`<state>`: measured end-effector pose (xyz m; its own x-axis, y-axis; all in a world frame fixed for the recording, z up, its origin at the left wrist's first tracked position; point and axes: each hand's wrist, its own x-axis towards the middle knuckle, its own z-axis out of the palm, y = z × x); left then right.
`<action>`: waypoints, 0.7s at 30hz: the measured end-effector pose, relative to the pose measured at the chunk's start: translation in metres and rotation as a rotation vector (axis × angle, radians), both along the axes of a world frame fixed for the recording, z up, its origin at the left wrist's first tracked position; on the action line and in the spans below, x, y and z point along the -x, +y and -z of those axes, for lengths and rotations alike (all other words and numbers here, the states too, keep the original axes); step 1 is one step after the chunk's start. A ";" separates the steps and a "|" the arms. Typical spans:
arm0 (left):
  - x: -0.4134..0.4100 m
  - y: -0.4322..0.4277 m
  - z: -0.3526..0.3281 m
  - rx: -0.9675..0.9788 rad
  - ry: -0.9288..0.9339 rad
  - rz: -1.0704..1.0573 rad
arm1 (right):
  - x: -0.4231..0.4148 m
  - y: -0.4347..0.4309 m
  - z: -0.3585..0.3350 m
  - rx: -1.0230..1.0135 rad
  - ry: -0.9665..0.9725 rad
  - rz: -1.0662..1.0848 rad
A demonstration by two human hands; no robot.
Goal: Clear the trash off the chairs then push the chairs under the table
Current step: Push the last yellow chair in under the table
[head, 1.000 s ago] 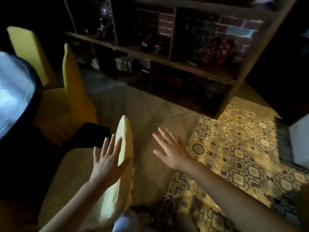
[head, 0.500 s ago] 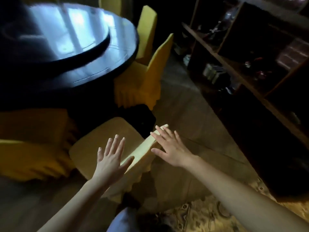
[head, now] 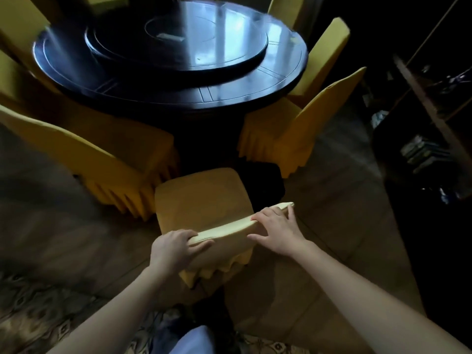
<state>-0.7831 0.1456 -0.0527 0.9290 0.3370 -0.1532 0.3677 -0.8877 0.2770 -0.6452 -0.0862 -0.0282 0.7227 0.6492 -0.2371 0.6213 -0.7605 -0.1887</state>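
Two grips are on the nearest chair (head: 201, 200), both set on the top edge of its yellow-covered backrest (head: 224, 229), which runs slantwise across my view from lower left to upper right. My left grip (head: 173, 247) holds the lower left end of that edge, fingers curled over the top and the thumb lying along the near face. My right grip (head: 277, 229) holds the upper right end, fingers bent over the edge as far as the corner, thumb spread out on the near side of the cover. The chair stands on the wooden floor (head: 332, 226) with its seat turned toward the round dark counter (head: 178, 98), and the seat sits out in the open, short of the counter's rim. It stands between two other yellow chairs: the left chair (head: 102, 149) and the right chair (head: 288, 134), each with the front of its seat reaching under the rim. A dark turntable (head: 178, 47) lies on the middle of the counter, with a small pale item (head: 168, 36) on it that is too blurred for me to name. A black shape (head: 263, 180) lies just beside the nearest seat on its right; I cannot tell what it is. Shelving (head: 421, 93) stands in the shadow at the far right, and a patterned rug (head: 38, 315) shows at the lower left.
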 end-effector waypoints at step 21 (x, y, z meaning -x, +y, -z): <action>-0.123 0.053 0.007 0.077 0.046 0.074 | -0.111 0.041 0.020 -0.085 -0.027 0.078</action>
<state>-0.6602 0.1986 -0.0594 0.9423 0.2529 -0.2194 0.3156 -0.8897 0.3299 -0.5344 -0.0452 -0.0484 0.7771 0.6077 -0.1637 0.5666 -0.7887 -0.2385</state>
